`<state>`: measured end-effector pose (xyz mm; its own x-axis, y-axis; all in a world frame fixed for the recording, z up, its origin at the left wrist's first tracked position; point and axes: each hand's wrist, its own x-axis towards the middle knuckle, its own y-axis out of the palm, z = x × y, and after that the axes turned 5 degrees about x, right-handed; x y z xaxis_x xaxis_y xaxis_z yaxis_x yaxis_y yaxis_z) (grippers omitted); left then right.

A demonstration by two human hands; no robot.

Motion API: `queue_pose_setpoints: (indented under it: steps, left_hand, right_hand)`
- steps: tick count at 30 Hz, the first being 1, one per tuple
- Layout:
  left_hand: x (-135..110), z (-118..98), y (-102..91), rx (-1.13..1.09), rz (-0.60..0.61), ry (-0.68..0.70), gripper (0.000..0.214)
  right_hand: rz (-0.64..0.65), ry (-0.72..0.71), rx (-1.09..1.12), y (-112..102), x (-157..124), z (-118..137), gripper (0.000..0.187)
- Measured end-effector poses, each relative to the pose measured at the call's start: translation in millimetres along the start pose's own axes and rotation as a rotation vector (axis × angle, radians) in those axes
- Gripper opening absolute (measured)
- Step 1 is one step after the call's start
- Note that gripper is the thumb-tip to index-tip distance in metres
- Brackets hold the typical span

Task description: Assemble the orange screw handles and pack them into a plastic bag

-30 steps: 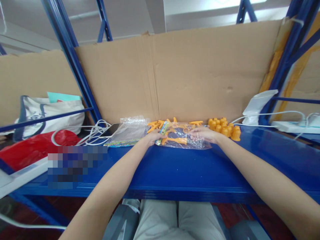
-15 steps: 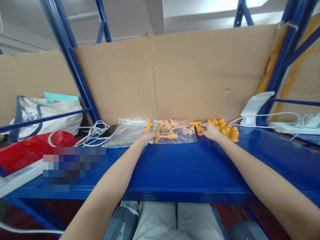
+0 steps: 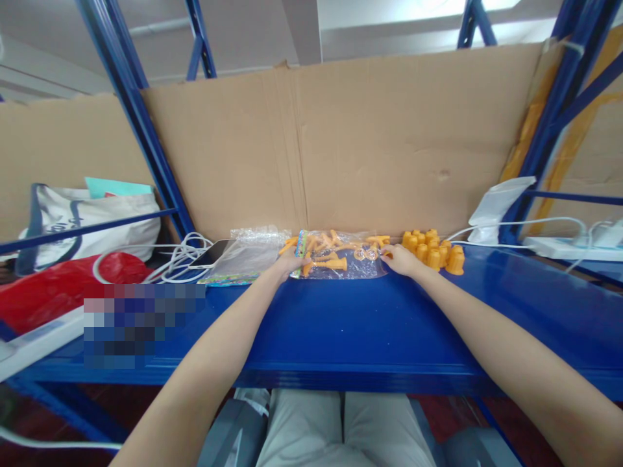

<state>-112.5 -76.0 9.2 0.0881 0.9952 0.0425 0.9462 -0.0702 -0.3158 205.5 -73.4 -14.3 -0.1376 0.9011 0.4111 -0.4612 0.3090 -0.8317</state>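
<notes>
A clear plastic bag (image 3: 363, 267) lies flat on the blue shelf, with a coloured strip at its left end. Orange plastic pieces (image 3: 333, 264), some stalk-shaped with flared ends, show in or on it; I cannot tell which lie inside. My left hand (image 3: 291, 261) is closed at the strip end, gripping the bag's edge beside orange pieces. At the other end my right hand (image 3: 403, 259) pinches a small orange plastic piece (image 3: 388, 255), mostly covered by the fingers. To its right stand several orange cup-like pieces (image 3: 433, 258) in a cluster.
Left of the bag lie flat clear packets (image 3: 246, 256), a phone (image 3: 211, 253) and white cables (image 3: 182, 263). A red bag (image 3: 63, 285) and a canvas tote (image 3: 117, 217) are farther left. Cardboard (image 3: 370, 143) walls the back. A white pouch (image 3: 496, 211) leans at right.
My right hand has shifted slightly left, uncovering more of the cup-like cluster. The flared orange piece by its fingers is now less visible. My left hand stays at the bag's strip end.
</notes>
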Motion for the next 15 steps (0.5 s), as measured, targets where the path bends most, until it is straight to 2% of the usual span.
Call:
queue_pose_setpoints:
  steps: [3,8,13,15]
  left_hand:
    - [-3,-3,-0.9,-0.026,0.043,0.000,0.037]
    - [-5,-5,-3.0,-0.029,0.061,-0.007,0.031]
    - [0,-2,-5.9,-0.060,0.040,0.005,0.040]
    - [0,-2,-6.5,-0.064,0.043,-0.007,0.041]
  right_hand:
    - [-0.080,0.087,0.075,-2,-1,6,0.017]
    - [-0.199,0.245,0.238,-9,2,5,0.023]
    - [-0.522,0.362,0.430,-26,8,-6,0.013]
    - [-0.611,0.380,0.489,-34,8,-11,0.010]
